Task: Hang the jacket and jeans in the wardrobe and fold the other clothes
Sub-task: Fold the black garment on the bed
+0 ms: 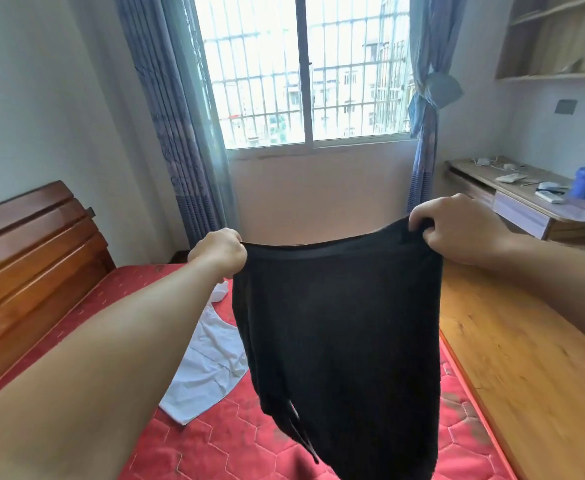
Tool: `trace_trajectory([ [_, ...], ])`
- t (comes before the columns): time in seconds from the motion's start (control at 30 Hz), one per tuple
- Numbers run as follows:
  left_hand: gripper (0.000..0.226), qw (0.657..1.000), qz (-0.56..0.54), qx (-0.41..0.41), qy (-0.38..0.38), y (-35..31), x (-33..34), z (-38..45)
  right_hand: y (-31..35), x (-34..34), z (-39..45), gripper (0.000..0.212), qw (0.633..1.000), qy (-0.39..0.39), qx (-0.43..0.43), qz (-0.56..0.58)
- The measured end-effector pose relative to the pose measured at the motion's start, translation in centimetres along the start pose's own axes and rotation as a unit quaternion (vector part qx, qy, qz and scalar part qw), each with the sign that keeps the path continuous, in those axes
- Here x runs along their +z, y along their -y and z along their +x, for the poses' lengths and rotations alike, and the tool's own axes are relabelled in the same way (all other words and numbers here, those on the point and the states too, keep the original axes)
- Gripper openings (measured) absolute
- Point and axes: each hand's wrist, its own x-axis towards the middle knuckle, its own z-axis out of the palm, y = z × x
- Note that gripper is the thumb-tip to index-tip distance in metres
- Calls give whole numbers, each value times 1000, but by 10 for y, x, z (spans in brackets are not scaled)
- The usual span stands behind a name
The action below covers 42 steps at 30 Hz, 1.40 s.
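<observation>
Bed (214, 445): white shirt (208, 362) lying left of centre. Black garment (336, 341) hangs in the air above it, waistband stretched between left hand (220, 252) and right hand (457, 226), each gripping a corner. Risk: hanging hem bunches on laydown, skewing the fold.

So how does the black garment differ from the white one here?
The black garment hangs in the air, gripped at its top edge by the left hand and right hand; the white garment lies untouched on the red mattress. The black one is stretched wide, the white one rumpled. Neither is folded yet.
</observation>
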Motion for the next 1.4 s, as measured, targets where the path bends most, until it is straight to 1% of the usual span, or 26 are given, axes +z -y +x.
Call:
trace_trajectory([
  [0.07,33,991,-129,-26,35,-6,-6,6,-5,1,2,26,997,57,43,-12],
  [0.13,37,970,-231,-54,58,-15,-11,10,-9,1,4,22,992,94,83,-31],
  [0.2,39,958,-275,-50,58,-20,-16,13,-13,-1,7,16,986,113,115,-36],
  [0.27,39,967,-251,-8,36,-20,-21,19,-16,-5,11,12,983,107,146,5],
  [0.37,26,976,-209,44,34,-18,-29,27,-18,-13,16,21,974,129,173,63],
  [0.43,27,976,-205,49,59,-19,-31,33,-16,-17,17,28,963,157,192,104],
  [0.5,23,967,-223,39,118,-21,-32,35,-11,-17,20,32,945,183,229,147],
  [0.53,25,967,-206,42,141,-21,-31,35,-9,-15,21,31,935,194,248,165],
  [0.63,31,985,-57,74,143,-16,-22,40,-1,-9,23,24,908,213,299,202],
  [0.7,34,987,1,81,137,-13,-16,42,-1,-7,23,20,896,222,319,216],
  [0.77,38,984,-18,64,166,-11,-13,45,-3,-7,21,21,888,237,330,215],
  [0.8,39,981,-48,46,184,-12,-12,44,-4,-8,19,21,885,243,333,216],
  [0.87,36,972,-132,-3,193,-17,-6,41,-4,-6,17,21,874,246,340,245],
  [0.9,31,963,-184,-30,193,-21,-5,39,-2,-4,17,21,862,243,347,279],
  [0.93,26,947,-242,-56,202,-25,-3,38,1,-2,19,20,842,235,359,327],
  [1.0,22,900,-353,-87,240,-36,-4,38,9,3,24,19,788,212,381,434],
  [1.07,28,853,-439,-99,264,-49,-6,38,18,6,29,20,743,193,382,514],
  [1.13,29,819,-496,-90,274,-63,-7,37,30,7,33,20,712,183,368,569],
  [1.17,27,810,-510,-80,277,-71,-7,35,37,8,34,20,700,179,360,591],
  [1.23,24,804,-523,-60,277,-83,-8,30,52,9,35,18,679,171,343,625],
  [1.3,21,812,-514,-34,274,-92,-8,24,64,9,36,17,667,161,331,648],
  [1.4,19,829,-492,16,267,-104,-4,12,77,7,36,15,657,145,323,665],
])
